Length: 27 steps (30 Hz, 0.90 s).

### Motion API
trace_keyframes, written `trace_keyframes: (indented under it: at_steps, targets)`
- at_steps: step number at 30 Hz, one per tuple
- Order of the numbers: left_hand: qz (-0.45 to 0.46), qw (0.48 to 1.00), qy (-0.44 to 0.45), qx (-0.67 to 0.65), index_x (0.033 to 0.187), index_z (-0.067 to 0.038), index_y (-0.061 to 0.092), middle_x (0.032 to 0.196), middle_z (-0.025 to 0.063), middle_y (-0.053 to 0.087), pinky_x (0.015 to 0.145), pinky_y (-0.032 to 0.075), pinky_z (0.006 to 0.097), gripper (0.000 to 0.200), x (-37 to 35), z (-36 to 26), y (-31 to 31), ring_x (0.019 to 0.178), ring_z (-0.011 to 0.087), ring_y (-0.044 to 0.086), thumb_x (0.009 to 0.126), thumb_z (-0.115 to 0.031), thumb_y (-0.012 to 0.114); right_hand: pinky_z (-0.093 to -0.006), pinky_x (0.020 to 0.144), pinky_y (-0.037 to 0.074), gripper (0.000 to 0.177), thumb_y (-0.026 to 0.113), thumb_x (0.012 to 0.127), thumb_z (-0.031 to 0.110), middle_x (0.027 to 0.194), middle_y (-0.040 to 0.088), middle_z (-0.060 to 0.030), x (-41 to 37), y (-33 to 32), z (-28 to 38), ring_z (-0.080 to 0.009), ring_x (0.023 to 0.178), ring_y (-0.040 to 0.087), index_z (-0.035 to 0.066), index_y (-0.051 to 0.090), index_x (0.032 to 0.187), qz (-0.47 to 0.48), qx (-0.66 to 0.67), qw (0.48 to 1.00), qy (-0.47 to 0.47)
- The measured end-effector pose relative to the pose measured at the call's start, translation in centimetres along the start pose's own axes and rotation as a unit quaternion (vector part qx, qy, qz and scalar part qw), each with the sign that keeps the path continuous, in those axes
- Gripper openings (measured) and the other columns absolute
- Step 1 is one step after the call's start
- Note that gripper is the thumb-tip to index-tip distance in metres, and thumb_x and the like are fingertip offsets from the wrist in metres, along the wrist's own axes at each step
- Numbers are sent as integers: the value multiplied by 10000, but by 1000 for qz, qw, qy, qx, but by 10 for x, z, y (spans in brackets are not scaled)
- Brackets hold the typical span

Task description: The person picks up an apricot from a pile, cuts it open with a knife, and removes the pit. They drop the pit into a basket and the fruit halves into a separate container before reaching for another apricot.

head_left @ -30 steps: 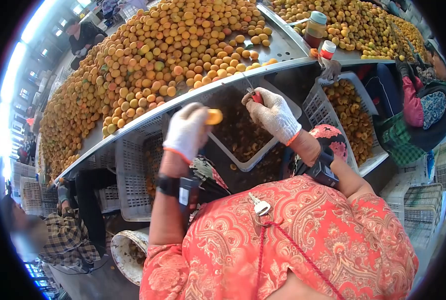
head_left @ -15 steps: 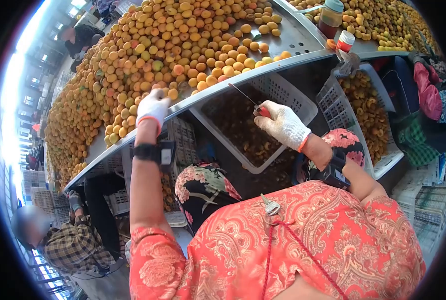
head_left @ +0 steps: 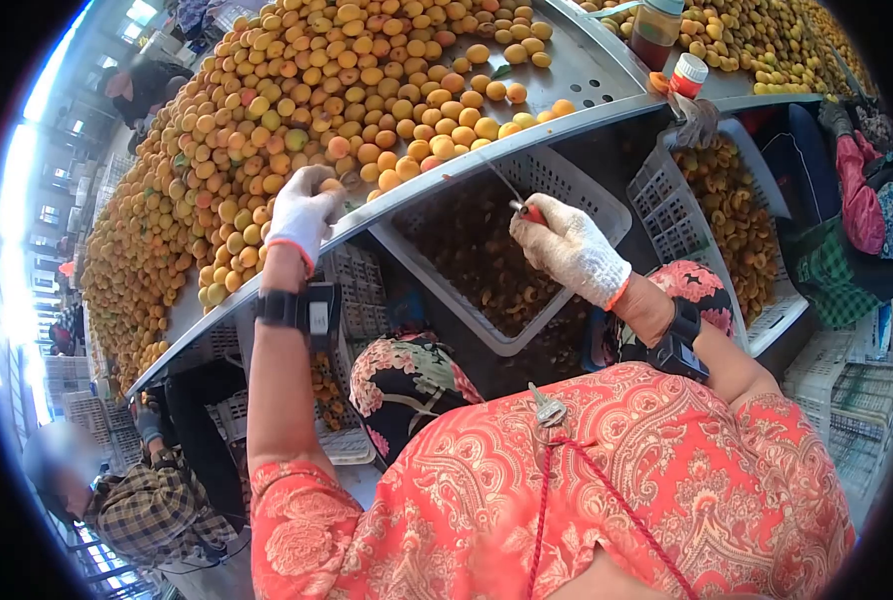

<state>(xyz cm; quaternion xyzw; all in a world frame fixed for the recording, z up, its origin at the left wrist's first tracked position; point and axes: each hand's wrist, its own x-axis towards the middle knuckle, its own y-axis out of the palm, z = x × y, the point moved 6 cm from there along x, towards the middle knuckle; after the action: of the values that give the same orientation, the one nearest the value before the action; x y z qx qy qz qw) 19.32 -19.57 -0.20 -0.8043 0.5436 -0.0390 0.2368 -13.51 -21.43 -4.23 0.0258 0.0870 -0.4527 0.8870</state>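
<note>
left hand [head_left: 302,212]: up at the worktop [head_left: 587,75] edge now, fingers wrapped round a fresh apricot [head_left: 330,186]
right hand [head_left: 567,245]: clenched on the little knife [head_left: 525,208], above the crate [head_left: 577,190]
changed: last apricot's gone from the left hand, looks like that one's finished

Left hand [head_left: 305,210] stretched forward, gloved fingers curled; right hand [head_left: 567,245] raised, fisted, elbow bent
</note>
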Motion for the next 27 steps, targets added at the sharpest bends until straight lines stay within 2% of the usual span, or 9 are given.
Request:
trace_keyframes:
  at_steps: [1, 3, 7, 9, 12, 15, 17, 19, 27]
  targets:
    - [-3, 1000, 1, 1, 1194, 6, 602, 895, 58, 601, 535, 422, 207, 336, -20, -9, 5, 627, 75, 518, 860, -25, 607, -286, 670, 457, 171, 602, 961, 189, 755, 584, -47, -2, 2, 5, -131, 694, 540, 19, 585, 945, 2, 1, 1000, -3]
    - [50, 973, 54, -218, 1240, 38, 565, 921, 67, 608, 571, 427, 216, 406, -53, -27, 19, 644, 99, 530, 836, 21, 596, -253, 653, 435, 166, 571, 989, 189, 749, 537, 8, -10, 8, 22, -70, 709, 491, 34, 579, 930, 24, 31, 998, -53]
    - [87, 949, 74, -293, 1291, 37, 539, 1032, 108, 612, 656, 445, 213, 459, -113, -52, 47, 787, 125, 559, 834, 44, 585, -267, 646, 438, 206, 564, 1001, 229, 738, 539, -2, -26, 27, 41, -73, 704, 498, 35, 581, 935, 62, 51, 991, -106]
    - [120, 909, 75, -392, 1314, 32, 531, 1085, 116, 606, 656, 450, 221, 474, -133, -57, 59, 829, 142, 562, 845, 33, 601, -279, 640, 441, 238, 567, 1003, 260, 733, 550, -16, -34, 34, 47, -77, 701, 513, 33, 584, 935, 80, 64, 985, -138]
    - [107, 906, 100, -397, 1306, 41, 541, 1081, 107, 608, 669, 466, 227, 476, -147, -65, 70, 822, 143, 578, 844, 5, 648, -308, 647, 453, 267, 564, 1004, 286, 735, 575, -65, -46, 45, 50, -111, 701, 544, 29, 586, 937, 114, 36, 988, -97]
    - [88, 906, 113, -398, 1264, 50, 565, 1050, 89, 609, 660, 472, 218, 438, -157, -72, 75, 804, 125, 581, 838, 8, 658, -358, 656, 466, 290, 555, 1007, 297, 730, 583, -139, -57, 49, 67, -180, 689, 570, 15, 584, 945, 93, -77, 974, -190]
    - [96, 907, 109, -394, 1248, 47, 575, 1032, 72, 609, 655, 466, 213, 417, -162, -76, 80, 796, 112, 573, 840, 12, 655, -358, 651, 467, 285, 554, 1008, 287, 726, 585, -144, -62, 47, 71, -196, 679, 566, 10, 583, 947, 82, -102, 970, -206]
    - [97, 904, 113, -401, 1242, 45, 580, 1023, 65, 611, 648, 459, 210, 407, -165, -79, 83, 784, 106, 568, 842, 16, 651, -314, 725, 485, 262, 543, 1019, 268, 859, 619, -91, -63, 45, 68, -122, 794, 573, 11, 592, 1040, 108, -113, 976, -152]
    - [71, 890, 132, -431, 1252, 34, 576, 1030, 94, 621, 630, 443, 204, 390, -168, -80, 96, 764, 107, 566, 865, 38, 622, -338, 684, 504, 292, 537, 1022, 291, 793, 623, -143, -67, 45, 66, -179, 741, 637, 2, 571, 1032, 57, -167, 968, -176]
